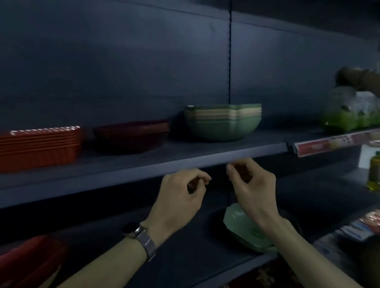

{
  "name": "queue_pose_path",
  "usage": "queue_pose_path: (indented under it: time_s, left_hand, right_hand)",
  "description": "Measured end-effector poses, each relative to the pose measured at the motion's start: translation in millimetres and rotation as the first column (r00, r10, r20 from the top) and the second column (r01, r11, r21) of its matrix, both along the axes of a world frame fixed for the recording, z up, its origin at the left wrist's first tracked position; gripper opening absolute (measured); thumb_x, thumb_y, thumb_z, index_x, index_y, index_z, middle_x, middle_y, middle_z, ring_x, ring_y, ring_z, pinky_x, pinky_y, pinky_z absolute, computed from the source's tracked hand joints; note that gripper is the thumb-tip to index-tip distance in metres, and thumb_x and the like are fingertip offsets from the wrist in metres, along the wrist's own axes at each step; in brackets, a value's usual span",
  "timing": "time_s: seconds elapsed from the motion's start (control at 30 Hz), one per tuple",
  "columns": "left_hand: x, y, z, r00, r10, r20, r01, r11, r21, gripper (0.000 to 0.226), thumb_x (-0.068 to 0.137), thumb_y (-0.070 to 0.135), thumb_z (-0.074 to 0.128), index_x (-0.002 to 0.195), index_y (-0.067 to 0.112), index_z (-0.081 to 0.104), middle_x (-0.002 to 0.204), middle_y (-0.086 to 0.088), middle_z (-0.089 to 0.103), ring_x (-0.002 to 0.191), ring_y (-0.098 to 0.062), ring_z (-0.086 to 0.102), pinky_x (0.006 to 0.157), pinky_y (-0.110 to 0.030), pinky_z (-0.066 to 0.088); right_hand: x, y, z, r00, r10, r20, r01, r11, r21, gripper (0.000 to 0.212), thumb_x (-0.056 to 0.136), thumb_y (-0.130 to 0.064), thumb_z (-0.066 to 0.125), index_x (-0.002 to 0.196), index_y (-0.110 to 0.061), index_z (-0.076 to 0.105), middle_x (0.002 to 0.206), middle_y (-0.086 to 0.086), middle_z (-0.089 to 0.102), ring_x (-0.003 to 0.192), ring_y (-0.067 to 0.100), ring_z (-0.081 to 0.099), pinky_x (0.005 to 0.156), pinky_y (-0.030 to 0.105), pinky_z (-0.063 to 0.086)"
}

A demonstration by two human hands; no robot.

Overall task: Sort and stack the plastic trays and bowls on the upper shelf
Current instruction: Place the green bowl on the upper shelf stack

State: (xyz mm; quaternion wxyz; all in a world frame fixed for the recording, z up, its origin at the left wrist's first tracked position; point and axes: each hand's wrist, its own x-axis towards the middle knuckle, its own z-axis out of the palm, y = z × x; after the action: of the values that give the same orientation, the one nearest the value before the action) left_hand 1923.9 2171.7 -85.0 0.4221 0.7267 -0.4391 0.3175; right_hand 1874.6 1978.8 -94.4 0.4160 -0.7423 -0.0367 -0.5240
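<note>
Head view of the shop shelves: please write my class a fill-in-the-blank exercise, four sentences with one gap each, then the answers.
1. The stacked bowls on the upper shelf are ____ in colour.
2. The dark red trays stand between the bowls and a stack of ____ trays.
3. The wristwatch is worn on the ____ wrist.
4. The lone green dish lies on the ____ shelf.

Missing words: green; orange; left; lower.

**Shelves and their loads**

On my feed, the upper shelf [206,149] carries, left to right: stacked orange trays [29,149], stacked dark red trays [130,134], nested green bowls [222,123] and green packets [357,116]. The lower shelf [176,245] bears a pale green bowl [243,230] and red trays [23,260].
</note>
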Motion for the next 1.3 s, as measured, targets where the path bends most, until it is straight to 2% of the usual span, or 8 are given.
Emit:
queue_pose_path:
  time_s: [0.13, 0.3, 0.4, 0.5, 0.67, 0.83, 1.1, 1.3]
  left_hand:
    - [-5, -41, -33, 0.996, -0.080, 0.039, 0.075, 0.992, 0.101, 0.018, 0.096, 0.006, 0.065, 0.099, 0.019, 0.078, 0.091, 0.009, 0.074, 0.081, -0.008, 0.069, 0.072, -0.024, 0.056]
    - [12, -85, -79, 0.954, -0.089, -0.288, 0.125, 0.986, 0.110, 0.019, 0.097, 0.006, 0.066, 0.091, 0.017, 0.080, 0.082, 0.004, 0.077, 0.072, -0.012, 0.072, 0.064, -0.034, 0.059]
    - [31, -107, -109, 0.903, 0.025, -0.428, 0.076, 0.973, 0.217, 0.018, 0.098, 0.007, 0.064, 0.097, 0.018, 0.078, 0.081, 0.005, 0.071, 0.075, -0.008, 0.067, 0.062, -0.016, 0.054]
    - [55, -121, -143, 0.828, 0.159, -0.538, 0.097, 0.904, 0.416, 0.023, 0.101, 0.022, 0.059, 0.120, 0.030, 0.069, 0.099, -0.001, 0.068, 0.089, -0.004, 0.059, 0.080, -0.019, 0.055]
    - [70, -134, -172, 0.749, 0.269, -0.605, 0.144, 0.826, 0.545, 0.069, 0.099, 0.035, 0.066, 0.159, 0.040, 0.031, 0.135, -0.012, 0.049, 0.107, -0.015, 0.055, 0.091, -0.027, 0.048]
    - [84, -146, -183, 0.703, 0.279, -0.654, 0.188, 0.815, 0.549, 0.100, 0.082, 0.054, 0.083, 0.162, 0.041, 0.025, 0.151, -0.015, 0.039, 0.133, -0.026, 0.046, 0.102, -0.032, 0.043]
    - [101, -151, -200, 0.733, 0.149, -0.663, 0.172, 0.903, 0.393, 0.052, 0.059, 0.060, 0.094, 0.095, 0.032, 0.069, 0.116, 0.010, 0.064, 0.116, -0.013, 0.058, 0.096, -0.032, 0.053]
    - [102, -143, -195, 0.792, 0.034, -0.609, 0.216, 0.918, 0.331, 0.041, 0.052, 0.048, 0.102, 0.076, 0.023, 0.080, 0.109, 0.018, 0.069, 0.101, 0.001, 0.065, 0.088, -0.021, 0.055]
  right_hand:
    - [-7, -48, -55, 0.987, -0.077, -0.142, 0.088, 0.993, 0.079, 0.005, 0.098, -0.018, 0.073, 0.094, -0.018, 0.075, 0.081, -0.010, 0.073, 0.079, 0.004, 0.069, 0.069, 0.018, 0.053]
    - [-12, -117, -129, 0.891, -0.196, -0.410, 0.240, 0.969, 0.060, 0.026, 0.101, -0.016, 0.065, 0.077, -0.009, 0.060, 0.064, 0.007, 0.061, 0.058, 0.023, 0.059, 0.051, 0.032, 0.041]
    - [-24, -148, -163, 0.793, -0.301, -0.530, 0.332, 0.942, -0.037, 0.024, 0.098, -0.013, 0.062, 0.076, -0.010, 0.054, 0.069, 0.005, 0.059, 0.062, 0.027, 0.058, 0.052, 0.038, 0.038]
    - [-34, -166, -184, 0.706, -0.339, -0.622, 0.326, 0.935, -0.139, 0.013, 0.101, -0.034, 0.064, 0.095, -0.022, 0.061, 0.093, -0.002, 0.065, 0.085, 0.024, 0.064, 0.062, 0.040, 0.047]
    - [-40, -181, -191, 0.528, -0.347, -0.775, 0.290, 0.931, -0.219, 0.071, 0.097, -0.073, 0.050, 0.150, -0.025, 0.048, 0.137, 0.003, 0.059, 0.126, 0.032, 0.058, 0.089, 0.044, 0.052]
    - [-36, -196, -200, 0.491, -0.282, -0.824, 0.241, 0.953, -0.182, 0.097, 0.080, -0.096, 0.044, 0.156, -0.035, 0.039, 0.151, 0.003, 0.051, 0.132, 0.030, 0.055, 0.099, 0.050, 0.053]
    - [-32, -210, -201, 0.631, -0.079, -0.772, 0.117, 0.993, -0.006, 0.090, 0.069, -0.073, 0.077, 0.144, -0.028, 0.057, 0.120, -0.018, 0.071, 0.106, -0.002, 0.068, 0.080, 0.004, 0.050]
    - [-34, -204, -193, 0.651, -0.151, -0.744, 0.131, 0.988, -0.086, 0.070, 0.071, -0.063, 0.083, 0.125, -0.021, 0.069, 0.098, -0.019, 0.074, 0.080, -0.004, 0.070, 0.069, 0.006, 0.050]
